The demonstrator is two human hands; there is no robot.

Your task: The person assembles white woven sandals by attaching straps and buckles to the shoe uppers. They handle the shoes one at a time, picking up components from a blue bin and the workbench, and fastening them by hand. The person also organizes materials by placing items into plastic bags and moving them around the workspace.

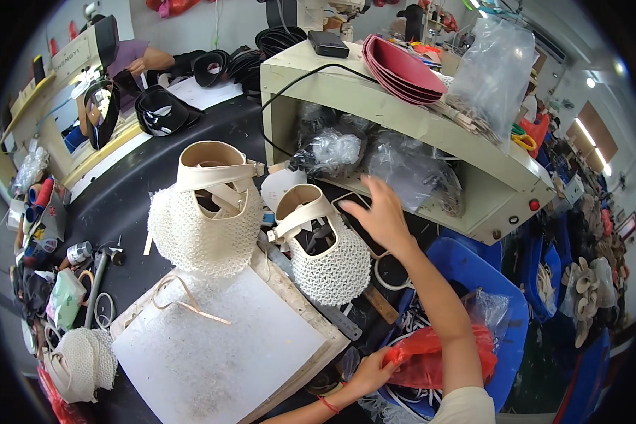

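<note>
The left hand (369, 372) pinches the red bag (420, 357) inside the blue bin (514, 311), perhaps to steady it, while the right hand (383, 218) (spread, seemingly empty) hovers beyond the bin's far-left corner

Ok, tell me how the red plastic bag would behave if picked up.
The red plastic bag would likely be floppy, since it bunches into loose creases near the left hand gripping its edge. Its shiny, thin-looking film may feel slippery. It is probably light if empty, but its contents can't be made out.
</note>
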